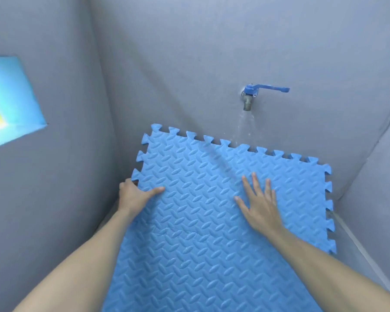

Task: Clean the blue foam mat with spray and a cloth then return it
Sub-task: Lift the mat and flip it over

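Head view: mat (pixel 200 221) leans on the wall under the running tap (pixel 249 95). Left hand (pixel 133 194) pinches its left edge; right hand (pixel 259 206) lies flat, fingers spread. Looks light, bendy, slick when wet, so grab the edges.

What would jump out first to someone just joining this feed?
The blue foam mat fills the lower centre, propped against the grey wall. The left hand grips its left edge while the right hand lies flat on its surface. Above it, a blue-handled tap on the wall is running water.
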`<state>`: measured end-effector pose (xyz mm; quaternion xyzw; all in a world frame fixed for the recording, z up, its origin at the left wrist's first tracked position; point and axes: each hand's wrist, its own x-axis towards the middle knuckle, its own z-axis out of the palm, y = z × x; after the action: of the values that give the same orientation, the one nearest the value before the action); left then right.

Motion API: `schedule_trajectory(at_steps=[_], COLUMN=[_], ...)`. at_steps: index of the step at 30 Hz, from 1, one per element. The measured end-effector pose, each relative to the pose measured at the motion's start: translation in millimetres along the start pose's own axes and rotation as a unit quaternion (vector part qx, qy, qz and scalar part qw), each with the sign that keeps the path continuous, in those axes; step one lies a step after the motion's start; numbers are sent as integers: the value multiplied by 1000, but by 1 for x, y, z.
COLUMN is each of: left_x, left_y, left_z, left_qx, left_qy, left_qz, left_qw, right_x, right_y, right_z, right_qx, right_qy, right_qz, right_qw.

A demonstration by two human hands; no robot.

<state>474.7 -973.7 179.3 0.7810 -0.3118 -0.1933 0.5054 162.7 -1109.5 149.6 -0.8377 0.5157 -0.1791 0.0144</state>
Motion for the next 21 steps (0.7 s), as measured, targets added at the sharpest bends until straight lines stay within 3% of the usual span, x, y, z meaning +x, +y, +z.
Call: schedule_trajectory(at_steps=[2,3,4,5,6,9,11,16,18,21], left_x=[1,0,-1,-2,-3,-2,4,13,14,13], left_y=[0,1,3,5,7,2,-2,-11,-11,-11], left_z=[-1,1,4,6,10,16,19,27,27,27], left_qx=[58,71,78,83,84,76,77,74,82,95], left_qy=[2,2,7,12,17,33,38,42,41,38], left_qz=[11,11,15,19,24,31,27,34,33,28], left_qw=[998,997,997,996,996,996,996,996,995,994], right_x=[-10,-11,-6,4,14,33,40,68,79,90], right_y=[-28,-36,-36,-34,-30,0,6,-27,-38,-35], right_z=[11,15,16,13,6,-20,-47,-122,-144,-154], right_qx=[-47,-96,-145,-175,-189,-144,-101,-85,-110,-155], right_qy=[-42,-65,-60,-44,-39,-21,33,304,322,275], right_qz=[-190,-286,-352,-361,-318,-58,37,-67,-65,-14], right_qw=[980,951,923,915,928,988,994,946,938,949])
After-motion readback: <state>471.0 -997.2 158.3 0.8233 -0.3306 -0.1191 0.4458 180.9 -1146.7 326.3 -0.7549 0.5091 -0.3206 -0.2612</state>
